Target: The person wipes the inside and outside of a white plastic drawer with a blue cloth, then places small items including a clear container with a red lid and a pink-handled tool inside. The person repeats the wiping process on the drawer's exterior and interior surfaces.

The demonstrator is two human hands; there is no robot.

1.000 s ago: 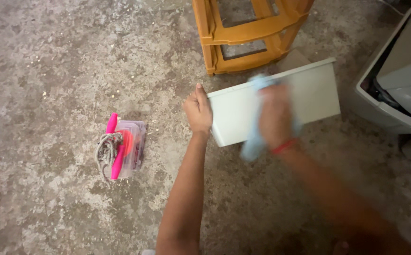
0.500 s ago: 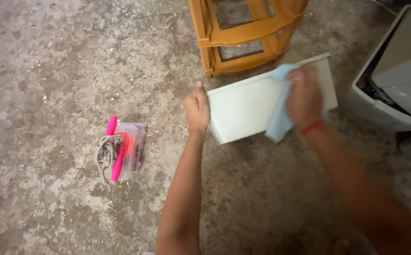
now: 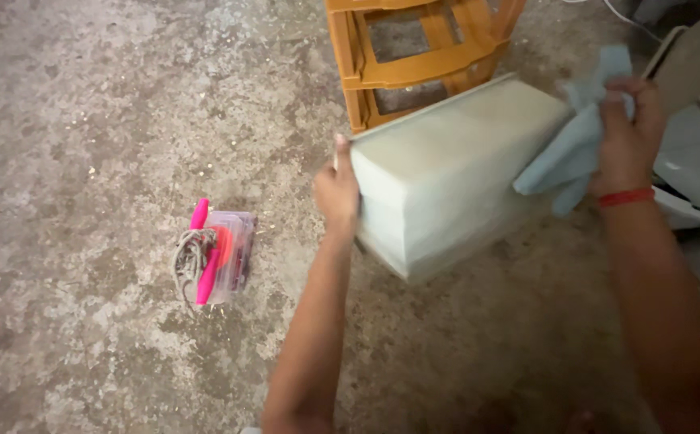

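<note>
Gripping pale drawer (image 3: 446, 173) left hand (image 3: 336, 193); right hand (image 3: 627, 133) fingers clutch blue cloth (image 3: 571, 153), concrete floor (image 3: 84, 120)

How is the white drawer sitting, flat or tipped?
Tipped: the drawer shows two solid outer faces, its left end held by the left hand, the opening turned away.
</note>
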